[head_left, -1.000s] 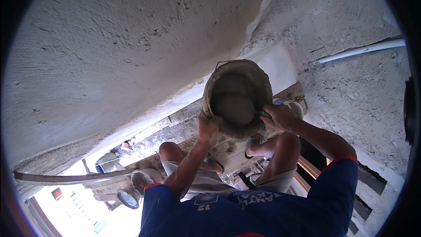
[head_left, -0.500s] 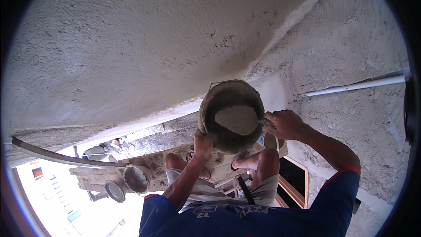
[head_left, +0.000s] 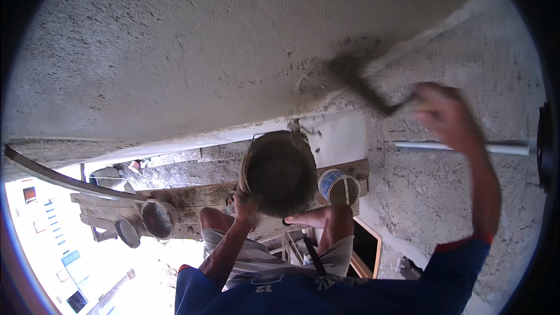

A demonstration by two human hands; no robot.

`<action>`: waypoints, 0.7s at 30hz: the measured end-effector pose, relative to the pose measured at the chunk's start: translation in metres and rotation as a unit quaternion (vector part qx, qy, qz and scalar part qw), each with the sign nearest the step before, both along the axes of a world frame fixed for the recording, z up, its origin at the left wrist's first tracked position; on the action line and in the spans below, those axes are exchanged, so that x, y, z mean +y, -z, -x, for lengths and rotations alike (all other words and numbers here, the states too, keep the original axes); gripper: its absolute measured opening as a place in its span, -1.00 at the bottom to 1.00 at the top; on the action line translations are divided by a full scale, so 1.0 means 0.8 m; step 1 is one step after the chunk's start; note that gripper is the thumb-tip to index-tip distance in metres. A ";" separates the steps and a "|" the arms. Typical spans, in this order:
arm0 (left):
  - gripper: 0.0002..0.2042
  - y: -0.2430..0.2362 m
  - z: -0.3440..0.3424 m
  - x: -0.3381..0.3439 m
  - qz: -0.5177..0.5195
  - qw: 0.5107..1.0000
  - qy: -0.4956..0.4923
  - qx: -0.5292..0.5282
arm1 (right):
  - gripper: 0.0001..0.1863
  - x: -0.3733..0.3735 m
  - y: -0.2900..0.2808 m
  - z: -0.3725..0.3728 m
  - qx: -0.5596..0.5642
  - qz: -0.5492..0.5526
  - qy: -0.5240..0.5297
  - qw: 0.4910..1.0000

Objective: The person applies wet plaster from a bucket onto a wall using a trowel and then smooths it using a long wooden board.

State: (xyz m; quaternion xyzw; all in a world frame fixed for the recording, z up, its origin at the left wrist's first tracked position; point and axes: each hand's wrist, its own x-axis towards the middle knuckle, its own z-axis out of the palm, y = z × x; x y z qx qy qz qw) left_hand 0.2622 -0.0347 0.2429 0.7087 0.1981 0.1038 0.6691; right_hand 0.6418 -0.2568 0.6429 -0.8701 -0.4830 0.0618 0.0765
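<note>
The right hand (head_left: 440, 108) grips a blurred trowel (head_left: 363, 88), its long axis slanting up-left across the plaster (head_left: 233, 64). Down-left of it, the nearer left hand (head_left: 246, 207) clasps the bucket (head_left: 255, 166) by its lower-left rim, short of the planks' (head_left: 192, 201) right end.

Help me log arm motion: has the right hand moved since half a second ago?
Yes: the right hand went up and rightward, from beside the bucket, lower left of the white pipe, to above that pipe.
</note>
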 end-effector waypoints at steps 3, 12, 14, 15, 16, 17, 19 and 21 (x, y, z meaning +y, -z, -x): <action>-0.70 -0.099 -0.049 -0.032 0.475 0.866 -0.158 0.017 | -0.67 -0.027 -0.111 0.042 0.030 -0.011 0.141 0.989; -0.58 -0.246 -0.086 -0.054 0.351 0.926 -0.128 0.052 | -0.72 -0.009 0.040 0.108 0.016 0.185 -0.073 0.980; -0.59 -0.277 -0.103 -0.061 0.306 0.939 -0.137 0.077 | -0.74 -0.007 0.072 0.122 -0.098 0.200 -0.096 0.970; -0.60 -0.296 -0.112 -0.065 0.293 0.944 -0.142 0.059 | -0.73 -0.007 0.093 0.126 -0.086 0.227 -0.091 0.966; -0.60 -0.299 -0.113 -0.066 0.295 0.942 -0.144 0.065 | -0.73 -0.009 0.113 0.133 -0.072 0.255 -0.086 0.960; -0.60 -0.300 -0.117 -0.066 0.291 0.945 -0.138 0.063 | -0.73 -0.013 0.130 0.139 -0.069 0.256 -0.088 0.960; -0.60 -0.301 -0.115 -0.065 0.287 0.946 -0.135 0.063 | -0.70 -0.017 0.159 0.149 0.192 0.251 -0.019 0.949; -0.61 -0.299 -0.110 -0.061 0.309 0.939 -0.112 0.103 | -0.69 -0.021 0.173 0.162 0.221 0.200 -0.022 0.954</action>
